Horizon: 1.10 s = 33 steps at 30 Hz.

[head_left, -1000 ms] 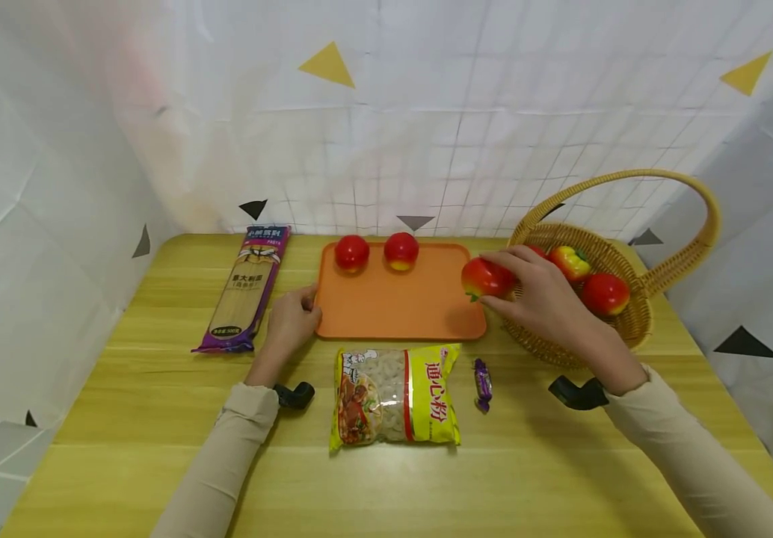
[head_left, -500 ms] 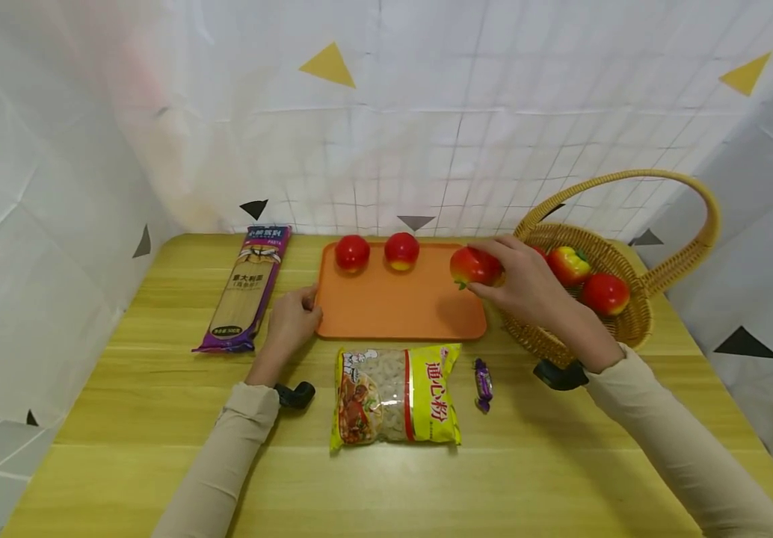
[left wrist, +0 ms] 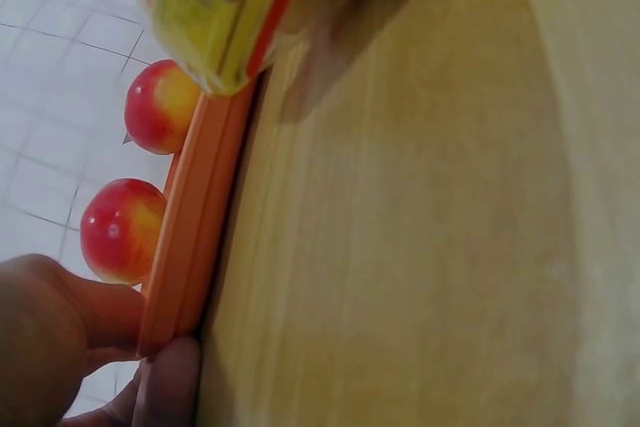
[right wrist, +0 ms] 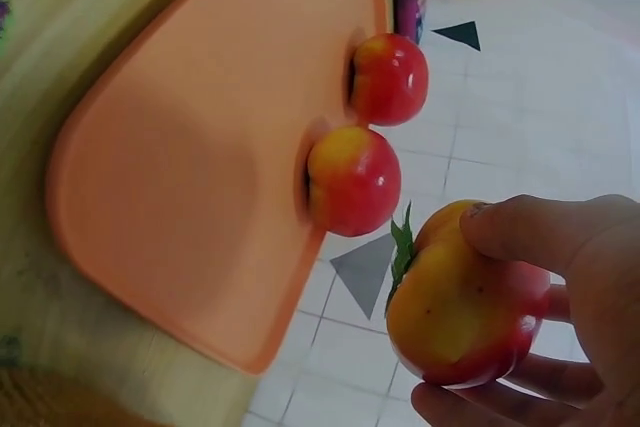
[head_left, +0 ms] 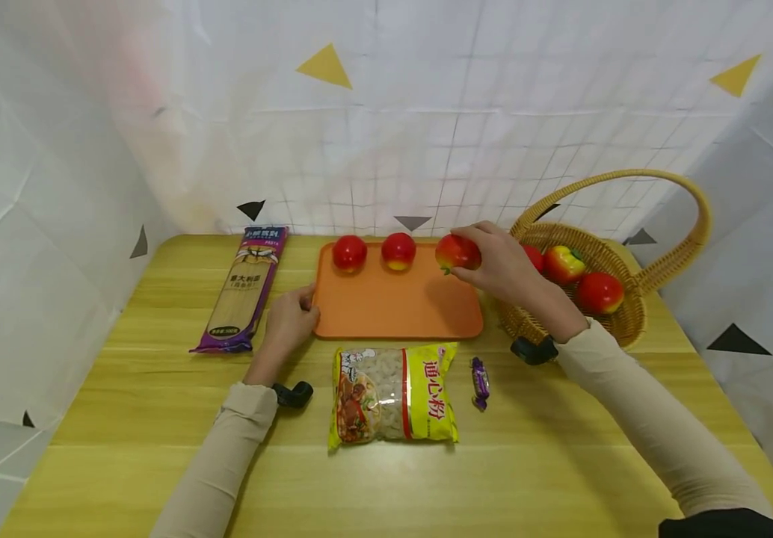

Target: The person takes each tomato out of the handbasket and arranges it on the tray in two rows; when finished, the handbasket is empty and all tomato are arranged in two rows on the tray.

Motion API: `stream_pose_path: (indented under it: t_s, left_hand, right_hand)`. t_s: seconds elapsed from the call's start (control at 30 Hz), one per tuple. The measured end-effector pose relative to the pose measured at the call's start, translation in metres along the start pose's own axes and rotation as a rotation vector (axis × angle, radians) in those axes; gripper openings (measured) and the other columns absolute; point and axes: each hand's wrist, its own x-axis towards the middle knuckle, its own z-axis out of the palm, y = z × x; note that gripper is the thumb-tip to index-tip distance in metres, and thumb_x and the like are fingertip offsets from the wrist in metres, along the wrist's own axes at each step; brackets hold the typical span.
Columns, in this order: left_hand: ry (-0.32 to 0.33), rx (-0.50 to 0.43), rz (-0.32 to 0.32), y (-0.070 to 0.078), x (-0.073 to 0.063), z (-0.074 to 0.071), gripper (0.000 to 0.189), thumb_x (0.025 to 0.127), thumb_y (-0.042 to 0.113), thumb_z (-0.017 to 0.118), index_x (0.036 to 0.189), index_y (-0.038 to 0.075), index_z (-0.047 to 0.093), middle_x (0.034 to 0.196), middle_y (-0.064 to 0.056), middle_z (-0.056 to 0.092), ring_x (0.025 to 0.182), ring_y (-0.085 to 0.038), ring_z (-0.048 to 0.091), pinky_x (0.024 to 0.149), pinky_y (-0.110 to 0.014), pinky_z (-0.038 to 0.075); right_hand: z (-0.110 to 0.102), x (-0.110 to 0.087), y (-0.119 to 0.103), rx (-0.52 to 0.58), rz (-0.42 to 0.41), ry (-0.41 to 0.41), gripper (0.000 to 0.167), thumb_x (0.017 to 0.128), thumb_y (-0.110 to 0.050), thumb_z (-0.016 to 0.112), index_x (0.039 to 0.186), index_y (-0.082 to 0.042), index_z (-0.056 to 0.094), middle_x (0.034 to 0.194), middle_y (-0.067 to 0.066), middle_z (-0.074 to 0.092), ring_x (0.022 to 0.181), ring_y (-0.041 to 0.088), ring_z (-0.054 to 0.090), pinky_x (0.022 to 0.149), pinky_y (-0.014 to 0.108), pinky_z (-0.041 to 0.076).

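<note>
My right hand [head_left: 504,261] grips a red-and-yellow tomato [right wrist: 450,317] with a green leafy top, thumb on one side and fingers on the other. It holds the tomato above the right back part of the orange tray [head_left: 393,306]. Along the tray's back edge sit two round red fruits, a left one [head_left: 349,254] and a right one [head_left: 398,252], both yellow underneath. My left hand [head_left: 290,321] pinches the tray's left edge; in the left wrist view the thumb and a finger [left wrist: 168,382] take hold of its corner.
A wicker basket [head_left: 635,321] with a tall handle and several red fruits stands right of the tray. Left lies a spaghetti pack [head_left: 238,295]. In front are a yellow macaroni bag [head_left: 393,392] and a purple-wrapped candy [head_left: 480,383]. A white sheet [head_left: 225,112] hangs behind.
My right hand has moved left and slightly back with the tomato, from beside the basket to over the tray. The left hand stays at the tray's edge.
</note>
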Motion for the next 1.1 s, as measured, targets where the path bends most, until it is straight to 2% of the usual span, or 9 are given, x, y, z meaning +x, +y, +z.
stream_pose_path:
  t_s: [0.27,0.5,0.73,0.93,1.1]
  left_hand:
    - [-0.008,-0.013,-0.008,-0.002,-0.002,0.001,0.051,0.091,0.009,0.06,0.142,0.008,0.058,0.084,-0.006,0.064,0.062,-0.02,0.045,0.055,-0.032,0.034]
    - [0.007,-0.008,-0.005,-0.002,-0.001,0.0,0.051,0.091,0.01,0.062,0.141,0.008,0.059,0.088,-0.007,0.065,0.067,-0.022,0.049,0.058,-0.033,0.037]
    - [0.01,-0.007,-0.007,-0.002,-0.001,0.0,0.051,0.09,0.01,0.062,0.141,0.008,0.059,0.087,-0.007,0.065,0.068,-0.022,0.05,0.059,-0.034,0.037]
    - [0.004,-0.009,-0.009,-0.001,0.0,0.0,0.05,0.091,0.01,0.062,0.141,0.008,0.059,0.088,-0.007,0.065,0.069,-0.022,0.05,0.059,-0.034,0.038]
    - [0.013,-0.002,0.0,-0.001,0.0,0.001,0.049,0.09,0.01,0.063,0.14,0.008,0.06,0.086,-0.006,0.065,0.069,-0.022,0.051,0.06,-0.034,0.038]
  right_hand:
    - [0.012,0.018,-0.003,-0.017,0.029,-0.028,0.066,0.082,-0.024,0.082,0.14,-0.005,0.056,0.127,0.02,0.055,0.105,0.037,0.057,0.088,0.052,0.051]
    - [0.021,0.03,-0.003,-0.05,0.066,-0.04,0.063,0.084,-0.023,0.08,0.138,-0.003,0.055,0.126,0.022,0.055,0.103,0.038,0.057,0.088,0.053,0.05]
    - [0.033,0.042,0.005,-0.039,0.109,-0.049,0.06,0.082,-0.02,0.082,0.132,0.0,0.055,0.116,0.022,0.056,0.098,0.037,0.057,0.086,0.051,0.05]
    - [0.046,0.048,0.015,-0.026,0.179,-0.07,0.059,0.081,-0.02,0.083,0.126,0.0,0.051,0.113,0.021,0.057,0.097,0.036,0.056,0.086,0.049,0.051]
    - [0.051,0.051,0.018,-0.021,0.194,-0.064,0.06,0.08,-0.021,0.083,0.126,0.001,0.05,0.113,0.021,0.056,0.097,0.036,0.056,0.086,0.048,0.051]
